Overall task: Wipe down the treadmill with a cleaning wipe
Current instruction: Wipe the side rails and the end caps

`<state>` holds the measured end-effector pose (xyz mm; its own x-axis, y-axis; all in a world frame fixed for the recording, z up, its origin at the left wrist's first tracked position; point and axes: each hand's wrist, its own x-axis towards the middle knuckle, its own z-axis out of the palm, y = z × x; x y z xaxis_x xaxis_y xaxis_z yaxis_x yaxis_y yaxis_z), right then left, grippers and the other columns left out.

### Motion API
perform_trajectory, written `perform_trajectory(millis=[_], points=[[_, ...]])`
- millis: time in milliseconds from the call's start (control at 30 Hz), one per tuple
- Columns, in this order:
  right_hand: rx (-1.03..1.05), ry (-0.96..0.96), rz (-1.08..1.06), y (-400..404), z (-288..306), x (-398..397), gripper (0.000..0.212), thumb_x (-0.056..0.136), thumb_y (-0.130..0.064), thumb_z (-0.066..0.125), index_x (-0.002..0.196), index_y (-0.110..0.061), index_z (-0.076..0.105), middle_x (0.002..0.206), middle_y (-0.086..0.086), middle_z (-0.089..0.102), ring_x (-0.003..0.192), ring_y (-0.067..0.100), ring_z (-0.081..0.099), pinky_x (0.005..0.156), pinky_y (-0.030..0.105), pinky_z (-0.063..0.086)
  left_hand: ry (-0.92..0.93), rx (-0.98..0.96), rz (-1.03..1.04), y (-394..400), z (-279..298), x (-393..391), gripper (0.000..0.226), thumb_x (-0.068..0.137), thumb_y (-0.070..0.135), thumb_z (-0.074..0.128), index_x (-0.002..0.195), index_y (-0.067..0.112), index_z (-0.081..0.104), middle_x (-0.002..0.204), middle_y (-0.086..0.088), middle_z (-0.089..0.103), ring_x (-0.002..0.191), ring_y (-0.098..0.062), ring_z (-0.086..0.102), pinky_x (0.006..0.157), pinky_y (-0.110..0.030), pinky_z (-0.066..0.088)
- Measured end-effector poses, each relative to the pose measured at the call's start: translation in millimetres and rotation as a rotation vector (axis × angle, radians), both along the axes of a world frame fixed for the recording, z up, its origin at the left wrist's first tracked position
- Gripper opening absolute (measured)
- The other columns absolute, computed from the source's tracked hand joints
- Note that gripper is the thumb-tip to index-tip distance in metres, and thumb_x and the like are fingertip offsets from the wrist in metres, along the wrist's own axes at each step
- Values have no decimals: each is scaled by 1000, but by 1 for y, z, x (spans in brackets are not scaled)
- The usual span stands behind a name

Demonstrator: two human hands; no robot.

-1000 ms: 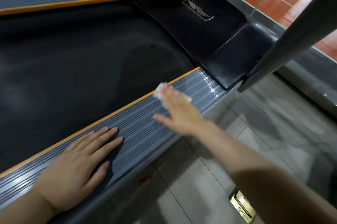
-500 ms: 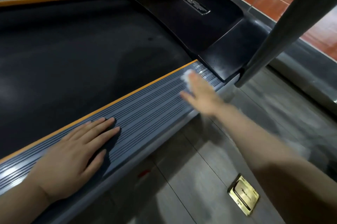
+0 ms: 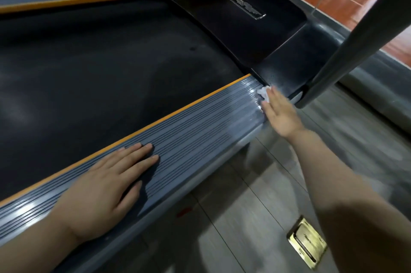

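Where side rail [image 3: 189, 121] meets motor cover [image 3: 289, 68] | right hand [image 3: 280, 115] flat, pressing wipe [image 3: 331, 92] | left hand [image 3: 104, 190] flat on rail

— What does the treadmill [image 3: 93, 77] look like?
— It has a wide black running belt [image 3: 106, 68], flanked by grey ribbed side rails edged in orange. The near side rail [image 3: 189, 126] runs diagonally up to a glossy black motor cover [image 3: 240, 17] bearing a silver badge. The rail's far end shines wet.
— And the cleaning wipe [image 3: 264, 93]?
— It is small, white and crumpled, lying at the far end of the near rail, right where the rail meets the black cover, and mostly hidden from view.
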<state>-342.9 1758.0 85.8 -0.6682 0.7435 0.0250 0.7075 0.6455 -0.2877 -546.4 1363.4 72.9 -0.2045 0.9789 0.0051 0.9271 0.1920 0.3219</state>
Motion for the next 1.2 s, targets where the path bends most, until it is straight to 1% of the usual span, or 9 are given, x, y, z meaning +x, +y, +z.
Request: perform_trajectory(millis=[167,333,467,567,767,833,933,1067,1200], points=[[48,68,2,-80,-22,-19,79,93,-67,20,152,-14,23,162,5,16,150,18,9,121,48,8,1,28,-9,0,-2,-2,56,103,51,16,153,34,34,161,14,25,150,-6,18,118,-30,15],[6,-11,772,-224,-9,-4,79,94,-59,42,155,-18,15,163,3,13,150,14,6,122,35,3,-22,41,-10,0,-2,-2,55,102,48,20,151,30,37,161,12,28,149,-5,18,118,-29,15],[114,1,190,-78,-4,-6,63,91,-58,36,141,-19,36,144,1,39,132,23,38,113,47,28,-31,52,-15,-2,-4,-3,55,98,42,27,148,25,42,160,11,29,149,-5,19,118,-31,16],[87,-84,-109,-32,-4,-9,77,95,-65,23,148,-9,25,158,13,22,145,30,21,120,44,16,-45,65,-22,1,-3,-3,56,97,42,27,148,25,42,160,11,30,149,-6,21,119,-32,17],[61,-88,643,-272,-13,-38,89,91,-67,28,155,-6,14,163,11,9,151,23,4,123,40,3,-136,194,61,-2,5,2,53,90,28,33,139,13,48,140,-2,50,133,-20,45,113,-39,31],[68,-89,768,-270,-5,-42,82,93,-64,29,155,-11,17,163,7,11,151,21,6,123,38,5,-175,294,165,-4,8,2,46,88,24,34,129,11,52,126,-4,55,121,-25,51,104,-45,39],[32,24,412,-162,-2,-33,68,87,-62,39,142,-23,38,142,-2,40,129,21,42,108,39,34,-214,358,377,-11,12,2,40,89,20,36,124,12,52,120,-4,54,116,-25,49,101,-42,39],[16,-150,-146,-88,-3,-11,84,96,-62,29,154,-3,13,162,16,7,150,30,5,122,41,7,-189,237,531,-57,12,-6,40,91,24,41,127,13,53,126,-8,57,120,-26,47,104,-41,36],[44,-110,338,-239,-10,-54,98,88,-74,15,155,-6,-5,163,13,-11,150,25,-9,122,37,-7,-90,164,562,-124,11,-11,43,89,38,33,130,32,44,137,3,53,131,-30,45,111,-47,34]])
